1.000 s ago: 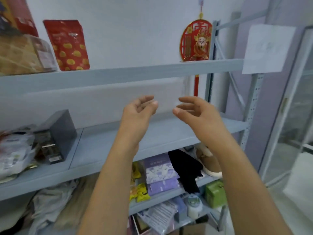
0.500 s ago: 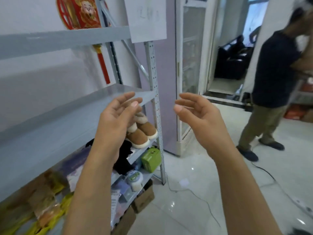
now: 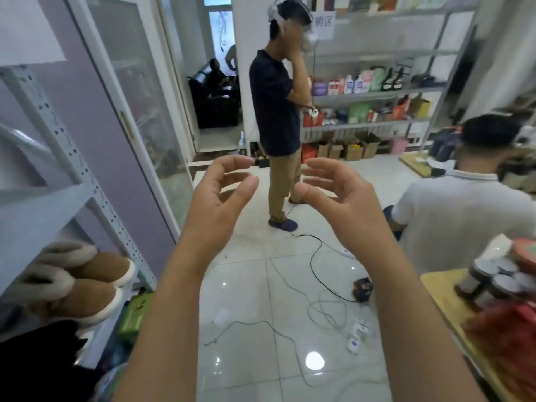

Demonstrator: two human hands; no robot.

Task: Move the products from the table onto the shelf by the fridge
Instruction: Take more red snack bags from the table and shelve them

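Tiled floor (image 3: 261, 285) w/ cables (image 3: 316, 250) splits shelf (image 3: 43, 204) by fridge (image 3: 139, 111), at left, from bench (image 3: 441, 285) at right where jars (image 3: 499, 281) & a red pack (image 3: 504, 335) sit, so left hand (image 3: 220, 192) and right hand (image 3: 342, 195) hover empty, loosely curled, prob. ready to grab some.

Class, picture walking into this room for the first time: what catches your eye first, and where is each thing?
Two empty hands raised mid-frame stand out: left hand and right hand, fingers loosely curled, palms facing. Beyond them a person in a dark shirt stands on the tiled floor amid trailing cables. Lower left, brown fleece-lined slippers sit on the grey shelf; lower right, lidded jars crowd the wooden table.
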